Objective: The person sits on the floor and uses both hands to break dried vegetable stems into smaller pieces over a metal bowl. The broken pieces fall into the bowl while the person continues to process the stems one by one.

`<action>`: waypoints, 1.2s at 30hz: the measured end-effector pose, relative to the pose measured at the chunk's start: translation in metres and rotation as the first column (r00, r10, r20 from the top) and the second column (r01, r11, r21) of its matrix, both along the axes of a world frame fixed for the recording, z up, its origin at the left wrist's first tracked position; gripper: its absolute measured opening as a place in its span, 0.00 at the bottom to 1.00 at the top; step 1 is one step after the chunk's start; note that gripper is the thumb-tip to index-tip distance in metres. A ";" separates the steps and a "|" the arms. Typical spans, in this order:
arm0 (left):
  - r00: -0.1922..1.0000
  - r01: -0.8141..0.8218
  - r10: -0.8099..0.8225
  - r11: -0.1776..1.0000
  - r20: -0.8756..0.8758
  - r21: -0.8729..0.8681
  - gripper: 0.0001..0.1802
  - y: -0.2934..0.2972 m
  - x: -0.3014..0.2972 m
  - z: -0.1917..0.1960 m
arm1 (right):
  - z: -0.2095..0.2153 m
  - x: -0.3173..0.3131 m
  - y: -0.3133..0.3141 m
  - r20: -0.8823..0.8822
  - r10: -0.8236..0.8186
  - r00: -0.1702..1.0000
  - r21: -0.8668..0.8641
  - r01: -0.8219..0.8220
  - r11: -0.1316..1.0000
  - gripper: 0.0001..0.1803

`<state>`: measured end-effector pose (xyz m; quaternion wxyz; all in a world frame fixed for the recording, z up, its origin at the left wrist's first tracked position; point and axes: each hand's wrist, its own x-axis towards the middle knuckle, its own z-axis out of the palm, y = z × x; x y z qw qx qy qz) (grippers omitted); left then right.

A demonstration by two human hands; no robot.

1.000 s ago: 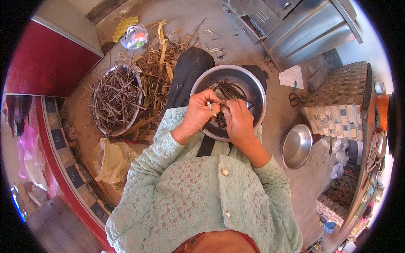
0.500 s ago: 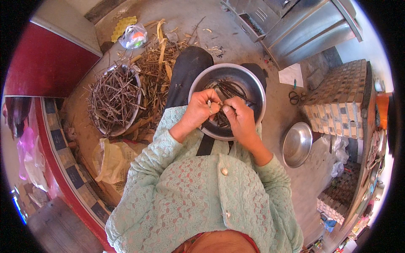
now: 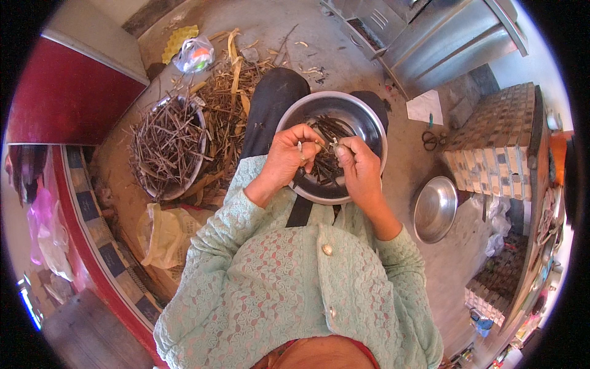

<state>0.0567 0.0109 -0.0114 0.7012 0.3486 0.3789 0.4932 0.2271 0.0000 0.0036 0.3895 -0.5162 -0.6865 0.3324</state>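
A metal bowl [image 3: 291,114] with a dark inside rests on my lap, holding many thin, dark, dry stick-like pieces [image 3: 332,127]. Over it both my hands are pinched on a thin dry twig [image 3: 330,144], small and partly covered by fingertips. My left hand [image 3: 291,155], with a ring on one finger, grips it from the left. From the right, my right hand [image 3: 359,167] pinches it between thumb and forefinger, a pale tip showing beside the thumb.
To my left a basin [image 3: 201,117] is heaped with twigs [image 3: 163,147], beside loose stalks and husks [image 3: 236,92] on the floor. An empty metal bowl [image 3: 435,210], scissors [image 3: 429,141] and a paper sheet [image 3: 424,109] lie at right, near a brick stove [image 3: 491,141].
My hands have drawn slightly apart, the right one shifting a little to the right. More of the twig shows between the fingertips.
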 end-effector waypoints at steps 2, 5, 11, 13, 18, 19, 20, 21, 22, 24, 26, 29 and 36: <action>1.000 -0.013 0.013 0.999 0.009 0.038 0.02 0.000 0.000 -0.001 | 0.005 0.000 0.000 0.020 -0.004 1.000 0.040 0.003 0.999 0.05; 1.000 0.014 -0.014 1.000 0.016 0.023 0.02 0.000 -0.001 -0.002 | 0.005 -0.002 -0.001 0.059 -0.019 0.998 0.124 0.012 0.992 0.05; 0.996 0.068 -0.071 0.995 0.049 0.077 0.02 0.001 -0.002 -0.004 | 0.004 -0.005 0.000 0.093 -0.003 0.996 0.186 -0.014 0.982 0.07; 0.996 0.073 -0.076 0.994 0.045 0.079 0.02 0.001 -0.002 -0.004 | 0.004 -0.005 0.000 0.099 0.002 0.995 0.190 -0.021 0.982 0.07; 0.994 0.092 -0.095 0.993 0.048 0.077 0.03 0.002 -0.003 -0.009 | 0.002 -0.007 0.000 0.153 -0.015 0.988 0.240 -0.022 0.971 0.08; 0.993 0.097 -0.101 0.993 0.053 0.072 0.03 0.001 -0.003 -0.009 | 0.002 -0.007 0.000 0.159 -0.020 0.987 0.244 -0.019 0.970 0.08; 0.993 0.103 -0.107 0.992 0.059 0.067 0.04 0.001 -0.002 -0.009 | 0.001 -0.007 0.000 0.165 -0.026 0.986 0.248 -0.016 0.969 0.08; 0.991 0.102 -0.106 0.993 0.078 0.056 0.04 0.001 -0.002 -0.007 | 0.001 -0.007 0.000 0.163 -0.028 0.986 0.247 -0.013 0.969 0.08; 0.990 0.101 -0.105 0.994 0.097 0.045 0.04 0.000 -0.001 -0.004 | 0.000 -0.007 0.000 0.160 -0.030 0.987 0.246 -0.010 0.969 0.08; 0.985 0.107 -0.108 0.994 0.136 0.017 0.05 0.000 -0.001 -0.002 | -0.001 -0.007 0.000 0.165 -0.032 0.986 0.256 -0.011 0.967 0.08; 0.978 0.123 -0.119 0.992 0.172 -0.014 0.05 -0.001 -0.002 -0.002 | -0.002 -0.007 0.001 0.176 -0.035 0.984 0.277 -0.016 0.961 0.08; 0.970 0.136 -0.121 0.989 0.210 -0.055 0.04 0.000 -0.002 0.000 | -0.002 -0.007 0.001 0.205 -0.024 0.979 0.292 -0.037 0.956 0.09; 0.986 0.127 -0.119 0.990 0.117 -0.059 0.07 0.003 0.001 -0.006 | 0.002 -0.007 -0.001 0.153 0.048 0.987 0.179 -0.075 0.981 0.08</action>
